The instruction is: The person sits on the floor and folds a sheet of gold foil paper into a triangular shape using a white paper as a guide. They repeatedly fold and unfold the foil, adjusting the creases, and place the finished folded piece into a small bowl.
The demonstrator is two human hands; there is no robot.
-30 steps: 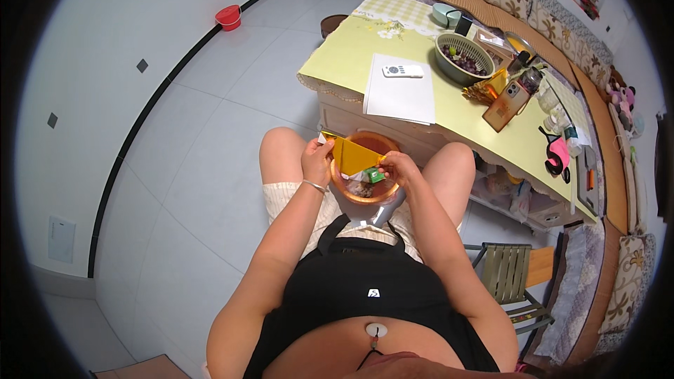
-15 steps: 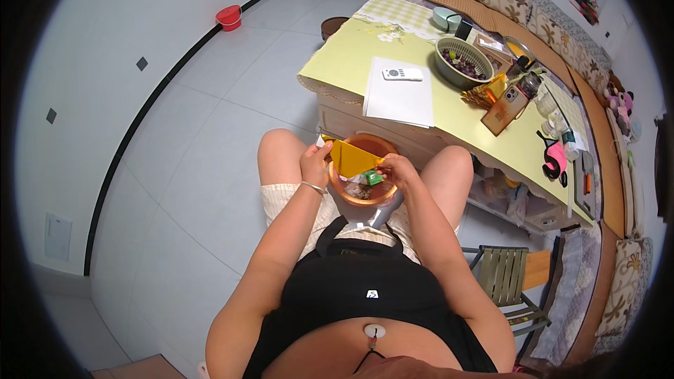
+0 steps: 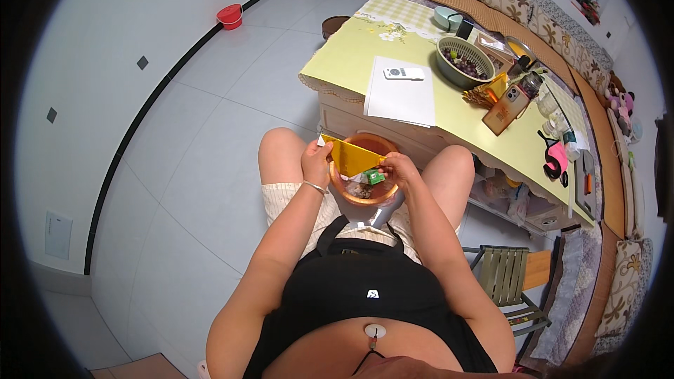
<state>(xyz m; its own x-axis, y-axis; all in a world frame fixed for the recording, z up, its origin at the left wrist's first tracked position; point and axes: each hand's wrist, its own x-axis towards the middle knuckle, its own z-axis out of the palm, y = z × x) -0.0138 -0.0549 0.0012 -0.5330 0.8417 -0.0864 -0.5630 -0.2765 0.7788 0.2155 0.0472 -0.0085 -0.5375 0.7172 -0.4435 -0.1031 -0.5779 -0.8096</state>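
The fingers (image 3: 327,148) of the left hand (image 3: 316,163) pinch the left end of a gold foil sheet (image 3: 353,158), near a small white patch at its corner. The fingers of the right hand (image 3: 400,167) pinch the opposite corner; some fingertips on both sides are hidden, so their exact placement cannot be told.

The sheet lies directly between the two hands, above the opening of an orange-rimmed bin (image 3: 366,201) that stands between the knees. Its long axis runs crosswise over the bin, from left hand to right, with the right end sloping toward the body. Neither hand is nearer: both touch it, one at each end. It looks folded, with a straight long edge on the side away from the body; whether it touches the rim is unclear.

Inside the bin, a green packet (image 3: 375,177) shows below the sheet. Just beyond the bin is the desk (image 3: 337,60), with white paper (image 3: 400,107) on its near part and a white remote control (image 3: 404,73) on the paper. Beyond and to the right of the bin are a colander (image 3: 444,72) of dark grapes (image 3: 463,65), crumpled gold foil (image 3: 480,97) and a leaning phone (image 3: 505,110).
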